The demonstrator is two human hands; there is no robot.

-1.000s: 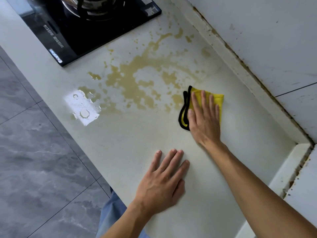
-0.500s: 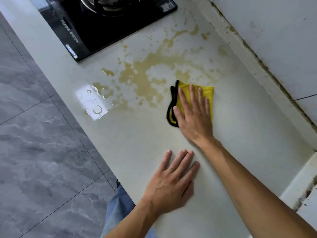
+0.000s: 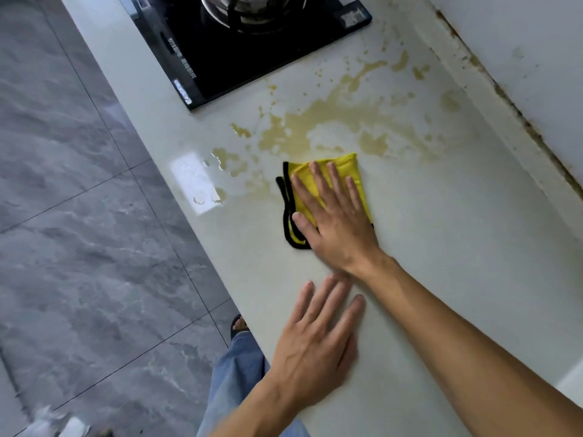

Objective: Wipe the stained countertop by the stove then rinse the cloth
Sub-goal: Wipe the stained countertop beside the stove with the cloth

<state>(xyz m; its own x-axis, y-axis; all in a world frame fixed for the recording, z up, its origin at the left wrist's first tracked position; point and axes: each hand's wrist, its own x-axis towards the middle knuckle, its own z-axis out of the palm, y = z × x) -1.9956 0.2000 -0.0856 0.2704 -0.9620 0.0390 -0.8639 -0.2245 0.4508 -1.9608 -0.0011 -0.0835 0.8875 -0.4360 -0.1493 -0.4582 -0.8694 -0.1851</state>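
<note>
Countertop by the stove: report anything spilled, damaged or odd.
Brownish stain splashed across the countertop between the stove and the yellow cloth under the right hand. Dark grime lines the wall seam.

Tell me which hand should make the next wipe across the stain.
The right hand. It already lies flat on the cloth, whose far edge touches the stain. The left hand rests flat on bare countertop nearer the person, holding nothing, and is probably best left bracing.

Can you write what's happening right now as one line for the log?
step: wiping | right hand: flat on yellow cloth | left hand: flat on countertop | stain: remains
</note>
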